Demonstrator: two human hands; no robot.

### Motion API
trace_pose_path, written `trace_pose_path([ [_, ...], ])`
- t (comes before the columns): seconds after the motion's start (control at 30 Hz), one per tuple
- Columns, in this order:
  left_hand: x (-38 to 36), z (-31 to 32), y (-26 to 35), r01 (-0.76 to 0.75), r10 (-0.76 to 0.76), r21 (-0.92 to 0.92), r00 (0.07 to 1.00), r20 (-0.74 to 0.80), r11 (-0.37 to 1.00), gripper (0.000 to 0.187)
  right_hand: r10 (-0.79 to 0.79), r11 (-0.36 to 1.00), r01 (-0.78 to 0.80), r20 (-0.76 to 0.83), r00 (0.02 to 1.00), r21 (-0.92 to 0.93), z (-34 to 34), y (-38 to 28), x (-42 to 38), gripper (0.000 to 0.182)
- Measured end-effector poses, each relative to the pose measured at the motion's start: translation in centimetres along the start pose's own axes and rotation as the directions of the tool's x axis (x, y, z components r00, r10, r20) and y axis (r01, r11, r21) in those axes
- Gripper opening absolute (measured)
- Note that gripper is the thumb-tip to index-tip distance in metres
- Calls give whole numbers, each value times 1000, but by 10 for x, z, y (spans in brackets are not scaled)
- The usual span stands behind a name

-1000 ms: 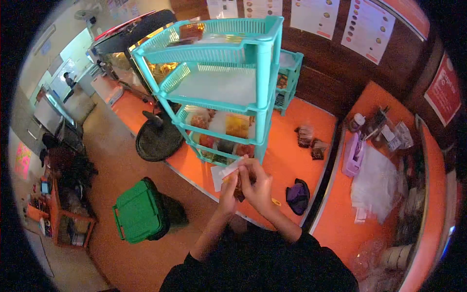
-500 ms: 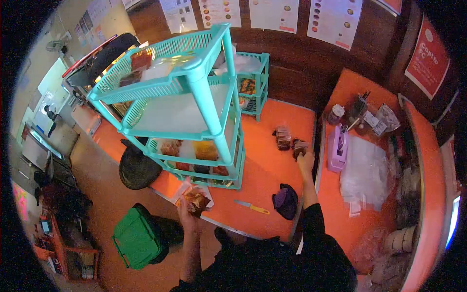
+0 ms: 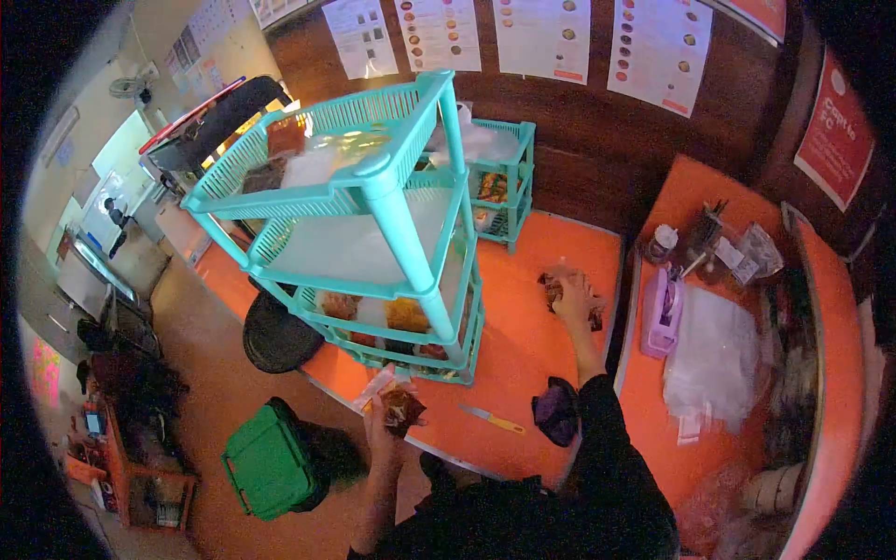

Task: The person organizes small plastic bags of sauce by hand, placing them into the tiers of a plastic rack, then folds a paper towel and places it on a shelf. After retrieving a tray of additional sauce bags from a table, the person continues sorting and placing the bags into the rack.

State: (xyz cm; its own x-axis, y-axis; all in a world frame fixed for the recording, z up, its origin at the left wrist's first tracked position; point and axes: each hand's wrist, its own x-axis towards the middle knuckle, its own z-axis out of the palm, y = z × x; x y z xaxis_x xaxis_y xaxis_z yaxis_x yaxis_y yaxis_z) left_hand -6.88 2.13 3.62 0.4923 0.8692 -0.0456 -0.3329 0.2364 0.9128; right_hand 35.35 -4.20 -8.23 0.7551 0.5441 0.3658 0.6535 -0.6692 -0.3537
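My left hand (image 3: pixel 380 437) is closed round a clear plastic bag of brown food (image 3: pixel 403 408), held by the near edge of the orange counter. Further off on the counter, my right hand (image 3: pixel 579 301) reaches over two small dark-brown packets with clear wrapping. Its fingers look spread, and they touch or hover just over the farther packet (image 3: pixel 551 283). The other packet (image 3: pixel 595 317) shows partly beside the hand. Between my arms lies a knife with a yellow handle (image 3: pixel 504 424). A dark purple cloth bundle (image 3: pixel 556 413) rests beside my right forearm.
A tall turquoise plastic rack (image 3: pixel 397 201) holding bagged goods stands on the counter (image 3: pixel 504 327), with a smaller rack (image 3: pixel 511 187) behind. To the right are a purple tape dispenser (image 3: pixel 662 313) and clear plastic bags (image 3: pixel 714 350). A green-lidded bin (image 3: pixel 271 462) stands on the floor.
My right hand has shifted from the nearer packet toward the farther one, its fingers now spread over them. The left hand still holds its bag. The whole view has shifted slightly.
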Motion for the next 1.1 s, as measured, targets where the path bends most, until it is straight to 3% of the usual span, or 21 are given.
trace_pose_path([
  [0.07, -3, -2, 2, -36, 36, 6, 999, -7, 999, 56, -55, 998, 55, 18, 998, 8, -5, -2, 10, 37],
  [0.13, -8, -5, 2, -14, 15, 14, 997, -70, 1000, 57, -41, 996, 56, 210, 977, -69, -15, -2, 15, 32],
  [0.23, -10, -9, -1, -19, 24, 41, 992, -120, 999, 57, -38, 995, 46, 88, 995, -94, 14, 23, 19, 28],
  [0.37, -11, -9, 1, 8, -3, 46, 994, -106, 999, 57, -50, 992, 67, 153, 987, -105, 12, 35, 29, 27],
  [0.47, -8, -5, 2, 6, -1, 37, 993, -114, 999, 57, -156, 977, 176, 159, 975, -122, 12, 38, 30, 29],
  [0.53, -6, -14, -5, 23, -23, -14, 1000, -13, 1000, 49, -368, 920, 375, 83, 926, -111, 9, 42, 27, 33],
  [0.67, -6, -8, -9, 45, -45, -10, 999, -21, 999, 48, -459, 884, 461, 51, 887, -71, 19, 57, 20, 34],
  [0.73, -5, 5, -2, 27, -26, 83, 1000, -5, 996, 60, -568, 821, 571, -142, 811, -21, 41, 68, 19, 28],
  [0.77, -4, 7, -3, 30, -30, 81, 1000, -7, 996, 60, -568, 821, 571, -138, 811, -22, 40, 70, 16, 28],
  [0.83, -3, 8, -8, 59, -59, 41, 998, 11, 997, 61, -461, 861, 462, -55, 886, 214, 15, 52, 9, 16],
  [0.97, -1, 18, -9, 95, -96, 21, 994, 46, 995, 62, -444, 883, 439, -11, 896, 169, 5, 39, -7, 13],
  [1.03, 0, 23, -8, 101, -102, 12, 985, 136, 995, 52, -233, 864, 270, -137, 963, 425, -5, 26, -20, 7],
  [1.07, 1, 25, -10, 103, -103, 9, 986, 133, 995, 52, -236, 864, 271, -134, 962, 424, -17, 16, -25, 7],
  [1.1, 3, 26, -14, 99, -100, 14, 983, 156, 995, 56, -180, 766, 176, -56, 982, 619, -34, 5, -29, 6],
])
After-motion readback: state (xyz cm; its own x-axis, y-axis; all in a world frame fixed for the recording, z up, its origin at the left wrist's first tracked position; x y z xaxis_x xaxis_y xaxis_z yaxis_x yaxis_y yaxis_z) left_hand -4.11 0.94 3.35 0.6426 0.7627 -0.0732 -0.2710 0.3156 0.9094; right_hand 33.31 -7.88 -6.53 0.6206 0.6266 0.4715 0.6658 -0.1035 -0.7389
